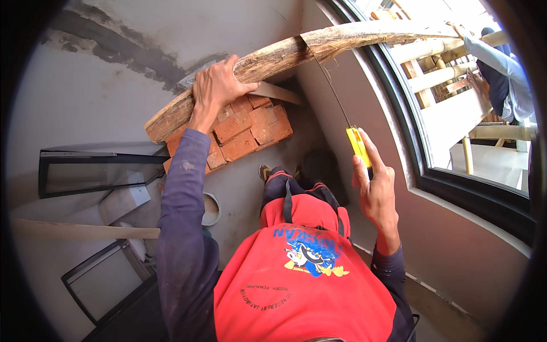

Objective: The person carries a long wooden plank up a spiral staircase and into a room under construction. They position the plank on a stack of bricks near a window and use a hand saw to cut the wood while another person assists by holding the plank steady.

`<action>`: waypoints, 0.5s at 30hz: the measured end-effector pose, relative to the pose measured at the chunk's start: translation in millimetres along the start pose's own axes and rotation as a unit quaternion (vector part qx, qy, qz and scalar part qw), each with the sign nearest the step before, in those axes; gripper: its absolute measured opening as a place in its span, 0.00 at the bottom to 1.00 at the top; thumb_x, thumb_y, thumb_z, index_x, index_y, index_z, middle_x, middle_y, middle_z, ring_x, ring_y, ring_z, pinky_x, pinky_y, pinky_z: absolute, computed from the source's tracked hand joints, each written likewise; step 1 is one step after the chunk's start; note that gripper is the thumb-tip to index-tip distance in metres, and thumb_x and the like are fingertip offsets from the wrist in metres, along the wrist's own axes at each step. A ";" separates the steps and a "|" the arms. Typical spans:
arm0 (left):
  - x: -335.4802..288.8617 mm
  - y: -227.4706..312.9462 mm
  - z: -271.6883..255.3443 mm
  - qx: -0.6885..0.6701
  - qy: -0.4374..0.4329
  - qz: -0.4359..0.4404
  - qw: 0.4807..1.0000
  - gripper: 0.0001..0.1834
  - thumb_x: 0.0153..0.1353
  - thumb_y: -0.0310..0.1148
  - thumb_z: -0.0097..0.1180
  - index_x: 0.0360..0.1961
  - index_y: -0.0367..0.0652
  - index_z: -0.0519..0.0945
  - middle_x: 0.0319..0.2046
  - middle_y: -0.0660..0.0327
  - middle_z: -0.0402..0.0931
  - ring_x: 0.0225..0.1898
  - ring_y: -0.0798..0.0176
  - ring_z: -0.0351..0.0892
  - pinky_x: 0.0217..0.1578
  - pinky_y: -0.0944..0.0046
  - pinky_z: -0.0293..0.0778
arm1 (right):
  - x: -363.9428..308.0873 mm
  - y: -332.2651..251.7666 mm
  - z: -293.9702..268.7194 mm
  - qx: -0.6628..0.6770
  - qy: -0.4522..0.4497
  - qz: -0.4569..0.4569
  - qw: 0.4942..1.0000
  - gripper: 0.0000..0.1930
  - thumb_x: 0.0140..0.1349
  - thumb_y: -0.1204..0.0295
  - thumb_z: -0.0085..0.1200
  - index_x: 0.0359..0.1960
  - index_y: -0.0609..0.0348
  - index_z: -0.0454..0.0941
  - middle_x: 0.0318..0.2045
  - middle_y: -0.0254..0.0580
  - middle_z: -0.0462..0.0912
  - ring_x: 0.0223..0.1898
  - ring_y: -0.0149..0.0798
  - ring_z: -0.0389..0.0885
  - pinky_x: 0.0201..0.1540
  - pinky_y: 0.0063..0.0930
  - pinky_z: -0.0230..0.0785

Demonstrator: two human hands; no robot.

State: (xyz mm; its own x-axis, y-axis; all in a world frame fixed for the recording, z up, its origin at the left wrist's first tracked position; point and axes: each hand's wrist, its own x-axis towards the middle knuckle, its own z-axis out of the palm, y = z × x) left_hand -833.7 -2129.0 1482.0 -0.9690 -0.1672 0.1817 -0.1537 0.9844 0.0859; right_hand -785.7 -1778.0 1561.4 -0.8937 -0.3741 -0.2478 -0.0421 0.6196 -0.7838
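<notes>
A long rough wooden plank [273, 59] slants across the upper part of the head view and reaches out through the window opening. My left hand [218, 88] is closed over it near its left end, thumb along the near edge. In my right hand [377, 194] is the yellow handle of a handsaw [359, 147], with the forefinger stretched along the handle. The saw's thin blade runs up to the plank and crosses it near the middle. I cannot make out how deep the teeth sit in the wood.
Stacked red bricks [235, 130] stand below the plank, against the wall. A black window frame [407, 131] is on the right. Outside, another person's sleeve [494, 60] shows beside bamboo scaffolding [441, 77]. Dark framed panels [102, 171] and a white bucket [211, 208] are at left.
</notes>
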 end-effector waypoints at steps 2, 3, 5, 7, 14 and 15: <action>2.5 -1.3 -5.9 0.014 0.006 -0.005 1.000 0.39 0.37 0.63 0.70 0.43 0.44 0.81 0.21 0.59 0.81 0.22 0.57 0.83 0.23 0.59 0.76 | -1.1 10.8 6.6 -0.004 0.023 -0.040 0.999 0.24 0.67 0.72 0.49 0.65 0.59 0.64 0.40 0.63 0.82 0.28 0.55 0.83 0.34 0.36 0.72; 2.7 -2.0 -6.2 0.021 0.008 -0.006 1.000 0.39 0.37 0.63 0.70 0.43 0.45 0.81 0.22 0.59 0.81 0.23 0.57 0.83 0.22 0.60 0.76 | -0.8 14.9 8.8 -0.010 0.031 -0.057 0.998 0.24 0.67 0.71 0.49 0.65 0.59 0.64 0.42 0.63 0.81 0.30 0.56 0.84 0.35 0.36 0.73; -3.1 -2.9 -2.9 0.030 0.035 0.008 0.999 0.39 0.36 0.63 0.70 0.43 0.45 0.81 0.22 0.59 0.81 0.23 0.57 0.83 0.22 0.60 0.76 | -6.1 14.1 2.9 -0.014 0.024 -0.046 0.999 0.24 0.67 0.71 0.49 0.65 0.58 0.64 0.39 0.59 0.82 0.28 0.52 0.83 0.35 0.34 0.73; -2.2 0.5 -3.7 0.025 0.037 0.004 0.999 0.39 0.35 0.63 0.71 0.44 0.45 0.81 0.24 0.58 0.82 0.24 0.57 0.84 0.23 0.61 0.77 | -1.5 8.1 -3.8 -0.013 0.008 -0.017 1.000 0.25 0.68 0.70 0.48 0.66 0.57 0.64 0.35 0.56 0.82 0.26 0.47 0.83 0.35 0.32 0.73; 0.1 -4.6 11.0 -0.007 0.014 0.005 1.000 0.42 0.34 0.63 0.71 0.46 0.44 0.81 0.24 0.57 0.83 0.25 0.56 0.84 0.25 0.60 0.78 | 36.3 8.9 12.0 0.039 0.002 0.005 0.999 0.24 0.68 0.70 0.47 0.66 0.56 0.64 0.18 0.42 0.76 0.17 0.30 0.74 0.27 0.29 0.70; -6.2 -5.0 2.6 -0.003 -0.008 -0.012 1.000 0.42 0.34 0.63 0.71 0.46 0.44 0.81 0.24 0.57 0.83 0.26 0.56 0.84 0.25 0.59 0.78 | 18.5 10.2 6.1 0.025 -0.007 0.009 1.000 0.25 0.67 0.71 0.48 0.66 0.55 0.64 0.20 0.44 0.78 0.18 0.30 0.75 0.28 0.28 0.70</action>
State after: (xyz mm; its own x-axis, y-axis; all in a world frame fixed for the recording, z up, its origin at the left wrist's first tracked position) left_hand -827.3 -2132.7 1477.9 -0.9680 -0.1894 0.1648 -0.1754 0.9798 0.0961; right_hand -800.0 -1782.9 1545.3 -0.8876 -0.3733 -0.2698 -0.0038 0.5918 -0.8061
